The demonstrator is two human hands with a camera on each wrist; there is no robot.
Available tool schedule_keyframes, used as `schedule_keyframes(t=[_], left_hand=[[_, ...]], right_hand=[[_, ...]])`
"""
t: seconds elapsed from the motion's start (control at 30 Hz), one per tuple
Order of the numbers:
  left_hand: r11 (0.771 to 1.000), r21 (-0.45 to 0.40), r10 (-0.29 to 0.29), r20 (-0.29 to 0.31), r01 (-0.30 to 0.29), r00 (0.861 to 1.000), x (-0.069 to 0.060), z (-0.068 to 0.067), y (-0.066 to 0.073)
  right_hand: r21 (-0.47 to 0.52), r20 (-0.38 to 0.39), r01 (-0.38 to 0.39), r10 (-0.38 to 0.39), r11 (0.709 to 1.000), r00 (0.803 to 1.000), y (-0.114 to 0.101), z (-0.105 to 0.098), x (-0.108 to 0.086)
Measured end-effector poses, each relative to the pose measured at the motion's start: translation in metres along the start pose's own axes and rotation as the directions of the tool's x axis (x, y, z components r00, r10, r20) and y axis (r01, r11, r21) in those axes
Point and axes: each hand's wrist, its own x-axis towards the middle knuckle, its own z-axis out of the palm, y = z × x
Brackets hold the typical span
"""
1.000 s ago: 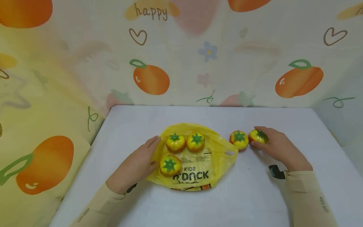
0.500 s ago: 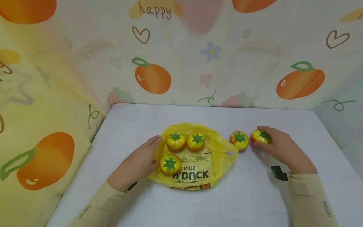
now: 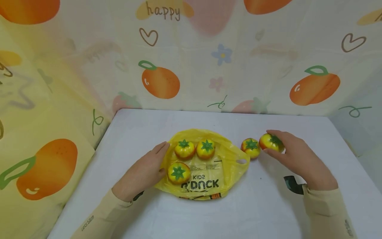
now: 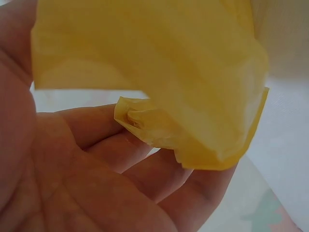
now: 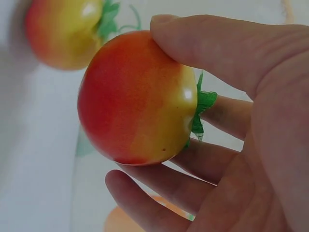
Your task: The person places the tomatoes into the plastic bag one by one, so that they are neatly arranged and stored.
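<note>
Yellow plastic forms the thin bag (image 3: pixel 230 167) spread on the table (image 3: pixel 232 215), and the head view shows three fruits (image 3: pixel 178 173) with green leafy tops already resting within its outline. One loose fruit (image 3: pixel 250 148) sits at the bag's right end, and a fifth, the held fruit (image 3: pixel 266 142), is in the right hand (image 3: pixel 298 157), so two, judging by this layout, are left outside (whether the three lie inside the bag or merely upon it is hard to tell). Against the frame half a second ago, the held fruit is slightly further left and looks bigger, which suggests a lift; the three fruits and the left hand (image 3: pixel 141 174) have barely shifted. From the left wrist, that hand is spread at the bag's edge, thumb well apart from the fingers, whose tips the plastic hides. From the right wrist, thumb and fingers curl round the held fruit, its leafy top toward the palm, with what is presumably the loose fruit blurred beyond.
</note>
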Motion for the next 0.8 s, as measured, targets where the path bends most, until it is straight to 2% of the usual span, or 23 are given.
schedule_keyframes(t=[0.37,0.53,0.8], left_hand=[[0.999,-0.031,0.008,-0.003,-0.008,1.000,0.000,0.000,0.001],[0.999,-0.035,0.011,-0.007,-0.011,1.000,0.001,-0.001,0.003],[1.000,-0.029,0.003,-0.010,-0.003,1.000,-0.002,-0.001,0.001]], right_hand=[[0.005,-0.027,0.092,-0.092,0.996,0.995,-0.041,-0.003,-0.014],[0.018,-0.045,0.150,-0.149,0.989,0.988,-0.066,-0.003,-0.016],[0.016,-0.011,0.242,-0.242,0.970,0.970,-0.108,0.013,-0.013]])
